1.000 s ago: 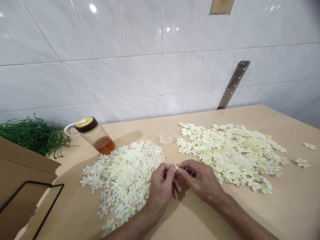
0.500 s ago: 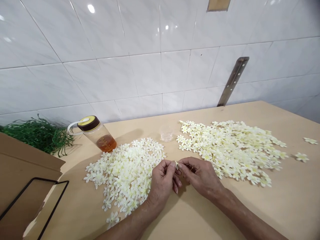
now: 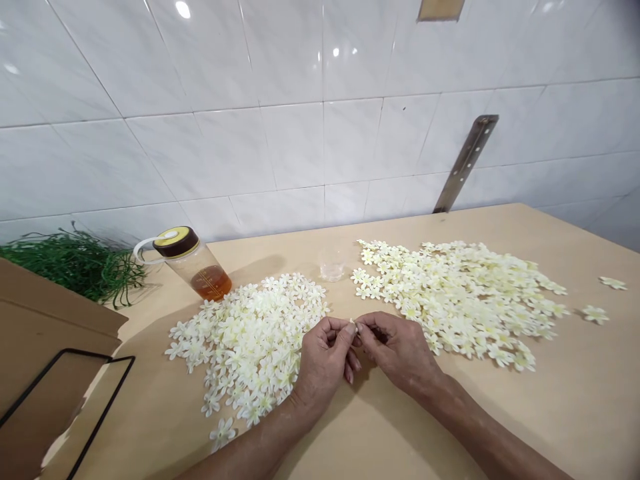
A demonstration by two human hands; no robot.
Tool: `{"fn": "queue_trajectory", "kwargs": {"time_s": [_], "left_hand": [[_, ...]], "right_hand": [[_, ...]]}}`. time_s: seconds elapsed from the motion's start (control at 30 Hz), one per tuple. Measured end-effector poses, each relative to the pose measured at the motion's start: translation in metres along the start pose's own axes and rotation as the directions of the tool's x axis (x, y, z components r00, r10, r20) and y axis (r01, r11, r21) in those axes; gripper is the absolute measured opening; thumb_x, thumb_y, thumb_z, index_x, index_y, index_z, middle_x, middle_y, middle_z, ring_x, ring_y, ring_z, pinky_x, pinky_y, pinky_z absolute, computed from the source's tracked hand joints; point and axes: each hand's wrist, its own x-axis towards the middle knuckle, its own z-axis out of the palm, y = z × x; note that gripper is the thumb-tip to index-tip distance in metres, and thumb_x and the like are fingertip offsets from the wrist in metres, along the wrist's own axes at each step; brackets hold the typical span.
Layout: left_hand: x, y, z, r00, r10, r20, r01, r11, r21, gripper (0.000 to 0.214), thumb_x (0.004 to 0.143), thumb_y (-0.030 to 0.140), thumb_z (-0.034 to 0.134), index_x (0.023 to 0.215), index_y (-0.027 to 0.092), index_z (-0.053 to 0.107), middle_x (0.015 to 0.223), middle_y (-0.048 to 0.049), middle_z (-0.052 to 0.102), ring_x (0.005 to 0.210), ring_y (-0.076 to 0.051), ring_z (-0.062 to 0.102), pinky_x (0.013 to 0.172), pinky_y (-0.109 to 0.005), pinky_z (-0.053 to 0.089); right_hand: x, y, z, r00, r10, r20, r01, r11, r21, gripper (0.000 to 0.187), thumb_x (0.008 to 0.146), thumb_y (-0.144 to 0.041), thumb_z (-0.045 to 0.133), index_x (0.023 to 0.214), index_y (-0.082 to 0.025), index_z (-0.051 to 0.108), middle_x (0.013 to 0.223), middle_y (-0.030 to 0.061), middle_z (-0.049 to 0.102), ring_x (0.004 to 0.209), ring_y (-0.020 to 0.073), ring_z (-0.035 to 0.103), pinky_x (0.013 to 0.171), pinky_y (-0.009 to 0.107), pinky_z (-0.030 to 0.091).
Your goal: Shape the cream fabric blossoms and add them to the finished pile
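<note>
My left hand (image 3: pixel 324 363) and my right hand (image 3: pixel 400 350) meet above the wooden table (image 3: pixel 575 400), fingertips pinched together on one small white flower piece (image 3: pixel 353 325). Only a sliver of it shows between the fingers. A heap of white artificial flowers (image 3: pixel 250 343) lies just left of my left hand. A larger, flatter heap of the same flowers (image 3: pixel 460 297) spreads out to the right of my right hand.
A clear bottle (image 3: pixel 193 263) with amber liquid and a brown-yellow lid lies tilted at the back left. A small clear cup (image 3: pixel 332 269) stands between the heaps. Green plastic grass (image 3: pixel 75 263), a cardboard box (image 3: pixel 45 347) and a black wire frame (image 3: pixel 75 400) are left. Two stray flowers (image 3: pixel 595 313) lie far right.
Both hands stay pinched on the same flower piece and have barely shifted. The view has drifted slightly.
</note>
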Motion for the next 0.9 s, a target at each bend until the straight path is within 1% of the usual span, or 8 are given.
{"fn": "queue_trajectory", "kwargs": {"time_s": [0.17,0.27,0.37,0.47,0.6,0.67,0.8,0.9], "left_hand": [[0.0,0.001,0.0,1.0,-0.018,0.001,0.018,1.0,0.0,0.032,0.078,0.044,0.065,0.081,0.012,0.059,0.063,-0.0026,0.063,0.038,-0.009,0.053,0.032,-0.018,0.039],[-0.001,0.001,-0.001,1.0,-0.017,0.011,0.017,0.999,-0.029,0.032,0.078,0.045,0.064,0.08,0.013,0.059,0.07,-0.0049,0.066,0.04,-0.009,0.054,0.032,-0.018,0.039],[-0.001,0.001,-0.001,1.0,-0.012,0.006,0.012,0.998,-0.065,0.032,0.079,0.046,0.063,0.079,0.014,0.059,0.073,-0.0051,0.067,0.042,-0.009,0.055,0.033,-0.018,0.039],[0.0,0.001,0.0,1.0,-0.016,-0.013,0.015,0.996,-0.085,0.032,0.077,0.046,0.064,0.079,0.015,0.057,0.073,-0.0046,0.067,0.042,-0.009,0.056,0.033,-0.018,0.039],[0.0,0.002,0.001,0.999,-0.025,-0.039,0.021,0.995,-0.095,0.031,0.075,0.045,0.065,0.077,0.015,0.056,0.072,-0.0042,0.066,0.041,-0.01,0.055,0.032,-0.018,0.038],[0.0,0.002,0.001,0.999,-0.024,-0.045,0.019,0.995,-0.096,0.031,0.075,0.045,0.065,0.077,0.015,0.056,0.073,-0.0045,0.066,0.041,-0.009,0.055,0.032,-0.018,0.038],[0.0,0.003,0.001,0.999,-0.01,-0.034,0.007,0.996,-0.088,0.031,0.077,0.044,0.064,0.079,0.014,0.056,0.074,-0.0041,0.065,0.042,-0.009,0.055,0.033,-0.018,0.038],[0.0,0.002,0.001,0.999,-0.012,-0.032,0.01,0.997,-0.08,0.032,0.076,0.045,0.064,0.079,0.015,0.057,0.074,-0.0039,0.065,0.041,-0.009,0.055,0.033,-0.018,0.038]], "right_hand": [[0.0,0.003,0.002,0.999,0.045,-0.022,-0.044,0.999,0.026,0.021,0.086,-0.029,0.051,0.085,-0.019,0.07,0.071,0.0029,0.072,0.056,0.0144,0.063,0.049,0.021,0.047],[0.0,0.003,0.002,0.993,0.121,0.005,-0.121,0.984,0.134,0.022,0.086,-0.032,0.051,0.083,-0.019,0.068,0.062,0.0012,0.067,0.049,0.0134,0.06,0.047,0.022,0.048],[0.002,0.004,0.002,0.976,0.209,0.058,-0.217,0.938,0.27,0.021,0.087,-0.034,0.051,0.083,-0.019,0.065,0.055,-0.0014,0.062,0.047,0.0133,0.059,0.047,0.022,0.049],[0.003,0.005,0.001,0.954,0.271,0.126,-0.299,0.876,0.378,0.021,0.087,-0.036,0.05,0.084,-0.018,0.062,0.056,-0.0021,0.06,0.047,0.0131,0.059,0.048,0.024,0.05],[0.006,0.006,-0.002,0.93,0.304,0.206,-0.367,0.797,0.48,0.026,0.087,-0.041,0.052,0.078,-0.017,0.059,0.056,-0.0018,0.059,0.046,0.0119,0.057,0.046,0.022,0.048],[0.008,0.005,-0.004,0.922,0.308,0.235,-0.387,0.729,0.564,0.027,0.085,-0.042,0.055,0.078,-0.017,0.059,0.056,-0.0023,0.057,0.045,0.0108,0.055,0.046,0.022,0.047],[0.011,0.004,-0.006,0.908,0.303,0.289,-0.414,0.556,0.721,0.025,0.08,-0.041,0.064,0.077,-0.016,0.06,0.056,-0.0029,0.053,0.047,0.0091,0.047,0.046,0.023,0.047],[0.012,0.001,-0.008,0.893,0.332,0.305,-0.441,0.502,0.744,0.024,0.077,-0.039,0.068,0.077,-0.016,0.06,0.054,-0.0033,0.051,0.045,0.0083,0.044,0.043,0.022,0.045]]}}
